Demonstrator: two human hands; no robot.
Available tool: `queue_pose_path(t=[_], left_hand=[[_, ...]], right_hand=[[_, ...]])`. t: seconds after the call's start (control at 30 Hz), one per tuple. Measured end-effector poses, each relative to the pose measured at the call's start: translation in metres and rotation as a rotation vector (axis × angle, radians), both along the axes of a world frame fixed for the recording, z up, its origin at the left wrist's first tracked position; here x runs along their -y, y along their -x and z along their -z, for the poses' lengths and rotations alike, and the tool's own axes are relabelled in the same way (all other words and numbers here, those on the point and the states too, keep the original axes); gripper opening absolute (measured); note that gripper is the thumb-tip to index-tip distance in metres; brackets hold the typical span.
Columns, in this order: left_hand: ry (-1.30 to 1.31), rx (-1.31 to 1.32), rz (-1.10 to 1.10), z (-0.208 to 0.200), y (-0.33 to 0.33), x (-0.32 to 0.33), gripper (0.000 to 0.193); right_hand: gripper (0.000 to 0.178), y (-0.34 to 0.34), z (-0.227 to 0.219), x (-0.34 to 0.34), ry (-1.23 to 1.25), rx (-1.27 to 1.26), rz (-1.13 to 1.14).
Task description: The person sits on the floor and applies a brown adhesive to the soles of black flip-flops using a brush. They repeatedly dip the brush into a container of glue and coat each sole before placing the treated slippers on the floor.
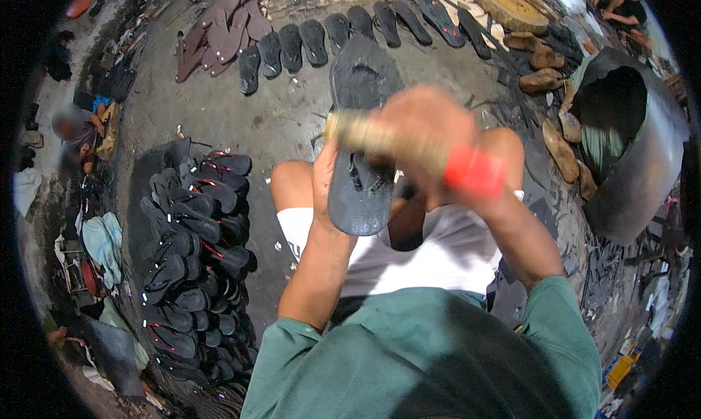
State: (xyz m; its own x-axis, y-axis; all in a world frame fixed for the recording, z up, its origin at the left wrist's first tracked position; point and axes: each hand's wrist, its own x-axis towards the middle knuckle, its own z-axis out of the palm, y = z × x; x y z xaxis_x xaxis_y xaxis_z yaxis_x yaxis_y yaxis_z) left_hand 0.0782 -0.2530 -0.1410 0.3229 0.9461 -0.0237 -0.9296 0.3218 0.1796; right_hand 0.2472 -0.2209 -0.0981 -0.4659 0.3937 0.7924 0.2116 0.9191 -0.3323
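My left hand grips the edge of a black sandal sole, its thumb side along the left rim. The sole stands lengthwise in front of me, over my lap, with rough dark patches on its face. Across the middle of the sole, my right hand is closed around a tan, stick-like tool with a red end. Motion smears this hand and tool, so I cannot tell the tool's exact kind or whether it touches the sole.
Black flip-flops, some with red trim, are heaped on the left. A row of dark soles lies ahead, beside brown soles. On the right are wooden shoe lasts and a curved dark sheet. Another person sits far left.
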Motion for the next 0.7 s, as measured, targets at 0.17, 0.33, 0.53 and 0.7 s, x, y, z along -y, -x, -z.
queue_pose_path(t=[0.17, 0.33, 0.53, 0.7], left_hand=[[-0.069, -0.307, -0.051, -0.004, 0.013, -0.007, 0.053], [-0.07, -0.607, -0.173, -0.012, 0.007, 0.0, 0.051], [-0.11, -0.282, -0.031, 0.019, 0.001, 0.027, 0.051], [-0.209, -0.428, -0.021, 0.025, 0.022, 0.036, 0.05]], right_hand=[[0.028, 0.012, 0.009, 0.055, 0.061, -0.026, -0.263], [0.025, 0.006, 0.003, 0.053, 0.267, 0.006, -0.195], [0.026, -0.002, -0.028, -0.014, 0.54, -0.257, 0.174], [0.023, -0.047, -0.024, -0.068, 0.382, -0.133, 0.228]])
